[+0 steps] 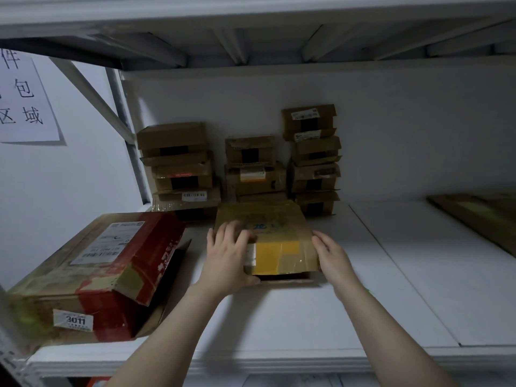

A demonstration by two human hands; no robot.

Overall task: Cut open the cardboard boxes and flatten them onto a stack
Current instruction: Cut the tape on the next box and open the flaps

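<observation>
A brown cardboard box [275,233] with yellow tape on its near end lies on the white shelf [293,317], in the middle. My left hand [226,255] rests on its left top edge, fingers spread over the lid and thumb down at the near corner. My right hand [332,259] presses flat against the box's right side, fingers straight. Behind it, against the back wall, stand three stacks of small brown taped boxes: the left stack [178,169], the middle stack [254,169] and the right stack [314,157].
A large brown and red box [92,275] with a "3011" label lies at the shelf's left, one flap loose. Flat cardboard [480,219] lies at the far right. An upper shelf [251,32] hangs close overhead. A paper sign [22,99] is on the left wall.
</observation>
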